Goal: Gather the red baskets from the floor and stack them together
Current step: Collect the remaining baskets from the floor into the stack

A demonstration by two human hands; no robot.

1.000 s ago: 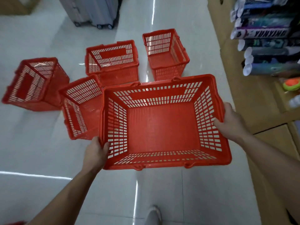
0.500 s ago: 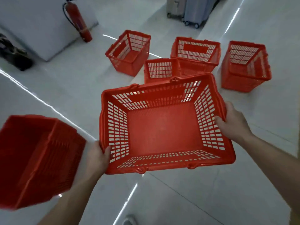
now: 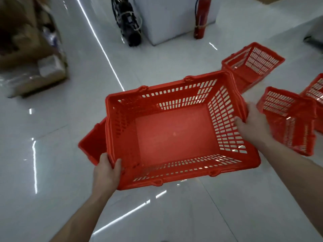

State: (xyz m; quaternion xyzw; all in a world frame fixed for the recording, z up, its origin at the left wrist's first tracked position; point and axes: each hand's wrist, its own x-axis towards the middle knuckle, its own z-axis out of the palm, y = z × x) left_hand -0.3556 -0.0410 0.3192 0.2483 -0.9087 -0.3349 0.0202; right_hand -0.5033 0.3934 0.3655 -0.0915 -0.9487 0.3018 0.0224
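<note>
I hold a red basket (image 3: 173, 137) by its two short ends, open side up, over the floor. My left hand (image 3: 106, 173) grips its near left corner and my right hand (image 3: 251, 123) grips its right rim. Directly beneath it sits another red basket (image 3: 92, 145), of which only the left side shows. Three more red baskets stand on the floor to the right: one behind (image 3: 251, 65), one tipped beside my right hand (image 3: 288, 119), and one cut off by the frame edge (image 3: 316, 95).
A white pillar base (image 3: 174, 16) stands at the back with a red fire extinguisher (image 3: 201, 20) and a black bundled device (image 3: 129, 21) against it. Cardboard boxes and wrapped goods (image 3: 29, 55) fill the left. The glossy white tile floor (image 3: 52, 172) stretches around me.
I have turned left with the basket held in both hands. The floor baskets have slid to the right of the view, and the held basket now hangs over the basket that was at my left.
</note>
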